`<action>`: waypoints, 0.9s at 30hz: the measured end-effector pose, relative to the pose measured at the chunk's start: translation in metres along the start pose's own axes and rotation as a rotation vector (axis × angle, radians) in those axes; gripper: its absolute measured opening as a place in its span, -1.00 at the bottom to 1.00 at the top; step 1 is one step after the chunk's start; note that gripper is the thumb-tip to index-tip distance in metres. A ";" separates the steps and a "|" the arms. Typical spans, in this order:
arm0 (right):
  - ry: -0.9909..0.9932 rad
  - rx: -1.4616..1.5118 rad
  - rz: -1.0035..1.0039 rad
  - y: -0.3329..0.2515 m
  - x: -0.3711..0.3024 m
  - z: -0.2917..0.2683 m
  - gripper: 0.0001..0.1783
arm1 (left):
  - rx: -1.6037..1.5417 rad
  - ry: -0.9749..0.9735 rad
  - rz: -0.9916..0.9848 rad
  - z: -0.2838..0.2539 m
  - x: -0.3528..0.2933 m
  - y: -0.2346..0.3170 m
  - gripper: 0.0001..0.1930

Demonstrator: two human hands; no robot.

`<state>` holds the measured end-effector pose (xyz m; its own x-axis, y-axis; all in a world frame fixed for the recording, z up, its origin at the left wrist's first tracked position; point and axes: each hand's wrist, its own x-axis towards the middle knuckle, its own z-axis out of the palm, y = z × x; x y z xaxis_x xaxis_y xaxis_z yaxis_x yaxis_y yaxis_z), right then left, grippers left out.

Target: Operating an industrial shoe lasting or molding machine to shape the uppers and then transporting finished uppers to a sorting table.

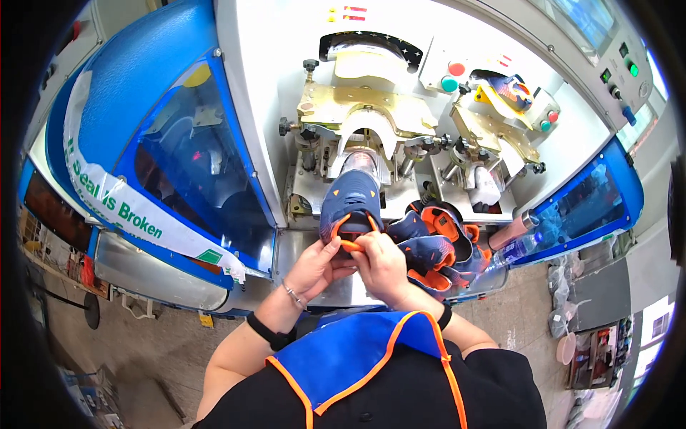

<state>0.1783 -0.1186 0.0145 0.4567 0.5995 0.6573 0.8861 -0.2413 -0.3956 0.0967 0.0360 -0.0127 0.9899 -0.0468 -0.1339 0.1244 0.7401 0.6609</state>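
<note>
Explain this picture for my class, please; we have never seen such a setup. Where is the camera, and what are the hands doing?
There is no robot here. A wide fisheye camera on a person's head looks down, so straight edges bend near the rim. The person's bare left hand and bare right hand hold the orange edge at the near end of a dark blue shoe. Its far end reaches into a white-walled machine fitted with brass-coloured metal plates. To the right, similar blue-and-orange shoes lie heaped together, beside a pink cylindrical bottle.
</note>
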 end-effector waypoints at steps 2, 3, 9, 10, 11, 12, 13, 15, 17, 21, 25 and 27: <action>-0.020 -0.036 -0.010 0.010 0.011 -0.007 -0.78 | -0.082 -0.013 0.057 0.002 0.017 -0.003 -0.58; -0.008 -0.050 -0.005 0.012 0.021 -0.011 -0.74 | -0.109 -0.011 0.072 0.002 0.027 -0.001 -0.59; -0.031 -0.259 0.013 0.035 0.072 -0.016 -0.42 | -0.118 0.044 0.112 0.010 0.078 -0.001 -0.57; -0.045 -0.271 0.024 0.043 0.073 -0.011 -0.42 | -0.131 0.079 0.104 0.011 0.082 -0.005 -0.58; -0.044 -0.269 0.023 0.047 0.072 -0.007 -0.42 | -0.145 0.118 0.099 0.013 0.084 -0.006 -0.59; -0.090 -0.218 0.094 0.050 0.070 -0.003 -0.45 | -0.144 0.121 0.101 0.012 0.084 -0.006 -0.59; -0.135 -0.167 0.164 0.053 0.069 0.001 -0.47 | -0.117 0.140 0.095 0.011 0.084 -0.005 -0.58; -0.141 -0.163 0.164 0.052 0.070 0.003 -0.48 | -0.093 0.166 0.089 0.008 0.083 -0.005 -0.57; -0.146 -0.157 0.166 0.052 0.073 0.006 -0.49 | -0.064 0.175 0.093 0.005 0.084 -0.001 -0.55; -0.099 -0.211 0.124 0.052 0.080 0.008 -0.50 | -0.118 0.180 0.111 0.005 0.088 0.003 -0.56; -0.083 -0.214 0.150 0.051 0.083 0.010 -0.51 | -0.117 0.200 0.093 0.006 0.087 0.009 -0.56; -0.086 -0.213 0.158 0.048 0.084 0.011 -0.52 | -0.111 0.214 0.085 0.004 0.087 0.010 -0.56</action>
<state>0.2589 -0.0716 0.0440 0.5907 0.6020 0.5373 0.8049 -0.4869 -0.3393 0.1846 0.0369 -0.0144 0.9581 0.1530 -0.2422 0.0214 0.8049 0.5930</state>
